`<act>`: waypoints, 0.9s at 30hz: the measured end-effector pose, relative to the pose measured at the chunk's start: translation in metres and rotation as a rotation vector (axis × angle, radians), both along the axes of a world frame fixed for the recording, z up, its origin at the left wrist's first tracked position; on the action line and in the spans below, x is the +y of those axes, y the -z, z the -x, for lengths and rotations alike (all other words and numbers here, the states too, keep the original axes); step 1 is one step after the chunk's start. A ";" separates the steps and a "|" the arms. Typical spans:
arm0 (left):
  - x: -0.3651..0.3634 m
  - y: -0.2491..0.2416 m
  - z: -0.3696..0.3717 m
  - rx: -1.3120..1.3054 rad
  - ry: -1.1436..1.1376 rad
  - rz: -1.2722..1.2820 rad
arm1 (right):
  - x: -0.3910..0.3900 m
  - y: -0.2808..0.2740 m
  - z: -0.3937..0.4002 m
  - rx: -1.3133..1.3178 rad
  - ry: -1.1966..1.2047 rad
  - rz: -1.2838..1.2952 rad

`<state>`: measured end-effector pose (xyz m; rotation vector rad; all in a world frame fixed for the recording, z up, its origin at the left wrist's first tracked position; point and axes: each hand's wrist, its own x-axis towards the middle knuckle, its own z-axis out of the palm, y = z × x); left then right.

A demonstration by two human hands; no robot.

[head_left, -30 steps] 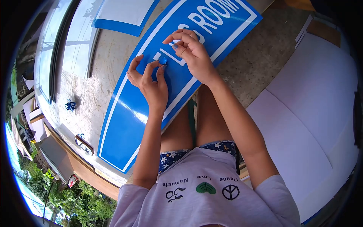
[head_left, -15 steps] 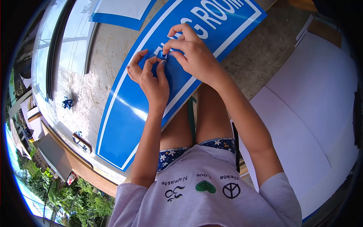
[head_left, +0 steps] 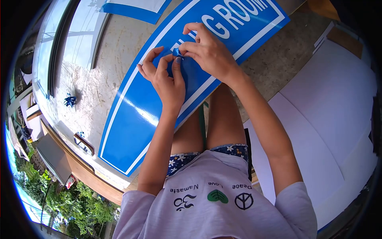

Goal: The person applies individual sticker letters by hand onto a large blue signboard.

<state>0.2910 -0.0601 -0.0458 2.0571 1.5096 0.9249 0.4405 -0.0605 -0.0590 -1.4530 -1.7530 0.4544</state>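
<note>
A long blue sign (head_left: 137, 101) with a white border and white lettering ending in "ROOM" lies at a slant before me. Over its lettering, a small piece of blue film (head_left: 176, 52) is pinched between my two hands. My left hand (head_left: 169, 81) closes its thumb and index finger on the lower side of the film, its other fingers curled loosely. My right hand (head_left: 211, 53) comes in from the right, with its thumb and index fingertips together at the film's edge. Both hands cover some of the letters.
A crumpled blue film scrap (head_left: 69, 100) lies on the pale worktop (head_left: 99, 81), left of the sign. Another blue-edged white sheet (head_left: 137, 6) is at the top. A metal-edged handle (head_left: 84, 144) is at the worktop's near left. Large white sheets (head_left: 318, 115) stand at right.
The view has shifted slightly. Both hands have moved a little up and right in view, and the blue film between the fingertips shows more plainly.
</note>
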 end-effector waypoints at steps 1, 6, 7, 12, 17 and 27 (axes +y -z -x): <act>0.000 -0.001 0.000 -0.002 0.002 0.000 | -0.001 0.001 0.000 -0.002 0.002 0.000; 0.000 0.000 0.000 0.005 0.000 0.001 | -0.001 0.002 -0.001 -0.083 -0.034 -0.063; 0.000 0.001 0.000 0.005 0.000 0.001 | -0.002 0.003 0.000 -0.083 -0.033 -0.064; -0.001 0.001 0.002 0.027 0.009 0.010 | -0.003 0.002 0.000 -0.044 -0.010 0.021; -0.001 0.000 0.003 0.049 0.009 0.023 | -0.002 0.003 -0.002 -0.027 -0.024 0.032; -0.001 -0.001 -0.001 0.136 0.054 -0.011 | 0.004 0.004 -0.008 0.314 -0.008 0.032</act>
